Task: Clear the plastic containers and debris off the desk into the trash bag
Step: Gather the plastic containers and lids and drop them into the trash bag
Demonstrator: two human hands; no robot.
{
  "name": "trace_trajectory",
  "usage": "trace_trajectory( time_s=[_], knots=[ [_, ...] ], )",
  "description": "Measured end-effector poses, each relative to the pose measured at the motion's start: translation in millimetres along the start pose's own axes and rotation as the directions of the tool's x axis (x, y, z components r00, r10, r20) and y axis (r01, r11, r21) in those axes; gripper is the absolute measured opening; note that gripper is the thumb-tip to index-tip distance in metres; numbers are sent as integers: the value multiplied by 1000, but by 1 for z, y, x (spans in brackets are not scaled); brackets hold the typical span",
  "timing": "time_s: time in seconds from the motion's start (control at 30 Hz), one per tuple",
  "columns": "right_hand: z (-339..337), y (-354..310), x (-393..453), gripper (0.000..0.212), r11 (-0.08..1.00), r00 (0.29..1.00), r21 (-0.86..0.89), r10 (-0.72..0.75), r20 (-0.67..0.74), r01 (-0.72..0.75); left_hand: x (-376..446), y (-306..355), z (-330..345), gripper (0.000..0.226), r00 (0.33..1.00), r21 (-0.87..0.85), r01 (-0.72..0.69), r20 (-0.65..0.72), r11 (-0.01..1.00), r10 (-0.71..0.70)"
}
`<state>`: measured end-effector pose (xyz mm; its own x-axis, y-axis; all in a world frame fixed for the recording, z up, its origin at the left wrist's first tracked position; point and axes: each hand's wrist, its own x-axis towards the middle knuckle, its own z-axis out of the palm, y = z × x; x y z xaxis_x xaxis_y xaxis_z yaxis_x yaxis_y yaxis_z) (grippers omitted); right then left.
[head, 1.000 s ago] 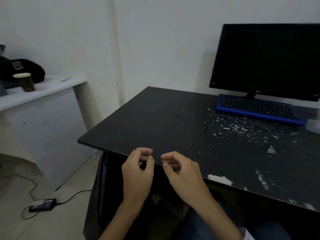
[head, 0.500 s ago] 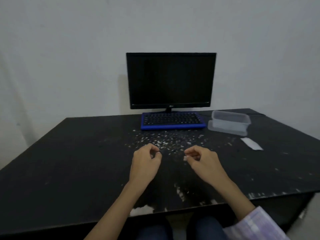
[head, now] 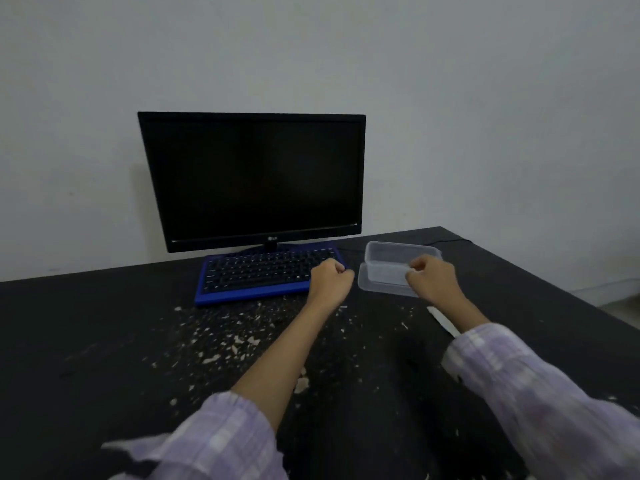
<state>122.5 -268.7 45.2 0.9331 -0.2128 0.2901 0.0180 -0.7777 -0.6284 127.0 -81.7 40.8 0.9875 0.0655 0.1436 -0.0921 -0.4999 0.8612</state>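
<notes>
Both hands are now stretched well forward of where they were half a second ago, when they were held curled above the scattered crumbs in front of the keyboard (head: 268,273). The left hand (head: 329,280) is carried as a loose fist just beside the keyboard's right end, with nothing seen in it. The right hand (head: 431,277) is brought up against the near side of the clear plastic container (head: 398,261); its fingers are curled, but whether the wall is already pinched or only approached cannot be told. The container is found to the right of the keyboard, seated on what looks like its flat lid (head: 372,289), which is also a change of view from a second ago, when the desk's left edge and the black trash bag were in sight and the container was not. The step in hand is judged to be the pickup of the container. It is best done with thumb and fingers set on opposite walls, since thin plastic is likely to flex and slip under a one-sided pull; the lid should be gathered with it by the left hand or collected afterwards. The white paper scrap (head: 443,322) lying right of the keyboard and the pale debris (head: 242,341) strewn in front of the keyboard are left for later, and the desk (head: 86,341) is still far from cleared.
</notes>
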Motion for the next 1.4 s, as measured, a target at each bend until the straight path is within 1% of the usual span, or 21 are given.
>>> trace_trajectory(
  time_s=[0.1,0.2,0.23,0.3,0.33,0.4,0.5,0.6,0.67,0.7,0.77,0.87,0.93,1.0,1.03,1.17,1.3,1.4],
  knots=[
    [-3,14,35,39,995,998,-73,64,-27,-66,31,7,19,14,999,-19,23,31,1000,-22],
    [-7,26,62,51,975,982,-129,184,29,-179,56,11,32,10,995,-52,93,50,994,-90],
    [-8,32,70,52,967,973,-129,226,52,-218,66,11,39,15,993,-69,110,60,992,-106],
    [-9,39,77,48,961,961,-117,263,89,-252,78,10,47,36,988,-96,143,68,985,-136],
    [-8,43,79,43,961,959,-115,263,101,-251,82,10,50,42,985,-106,160,77,982,-152],
    [-7,49,81,35,964,959,-107,256,123,-244,86,11,56,46,981,-133,181,100,975,-168],
    [-7,51,82,34,965,956,-53,263,129,-258,87,15,58,46,979,-192,172,144,966,-146],
    [-10,46,80,33,971,967,-19,241,87,-240,79,21,53,56,979,-229,167,155,959,-133],
    [-13,40,76,32,975,973,14,219,73,-221,74,22,47,54,984,-247,146,133,958,-116],
    [-14,36,72,32,977,976,34,208,66,-210,72,22,42,46,988,-258,126,117,958,-98],
    [-17,27,62,32,980,982,76,182,46,-185,62,22,27,14,992,-299,105,98,949,-79],
    [-21,10,43,35,982,992,146,123,-13,-120,45,20,-1,5,995,-388,98,57,916,-82],
    [-20,-4,24,34,975,996,206,85,-21,-78,25,15,-26,18,996,-441,85,21,894,-84],
    [-18,-20,1,26,962,998,268,57,3,-55,0,10,-52,25,996,-482,65,-19,874,-85],
    [-16,-25,-7,21,954,999,294,52,12,-53,-9,8,-61,26,996,-498,54,-40,866,-85],
    [-2,-48,-53,29,938,999,346,-10,36,-3,-56,-11,-101,25,986,-545,40,-115,838,-122],
    [18,-64,-99,28,918,990,393,-105,95,59,-103,-39,-129,34,979,-542,73,-122,837,-163],
    [35,-69,-125,30,916,984,394,-130,123,72,-135,-60,-144,27,971,-539,129,-101,832,-216]
  ],
)
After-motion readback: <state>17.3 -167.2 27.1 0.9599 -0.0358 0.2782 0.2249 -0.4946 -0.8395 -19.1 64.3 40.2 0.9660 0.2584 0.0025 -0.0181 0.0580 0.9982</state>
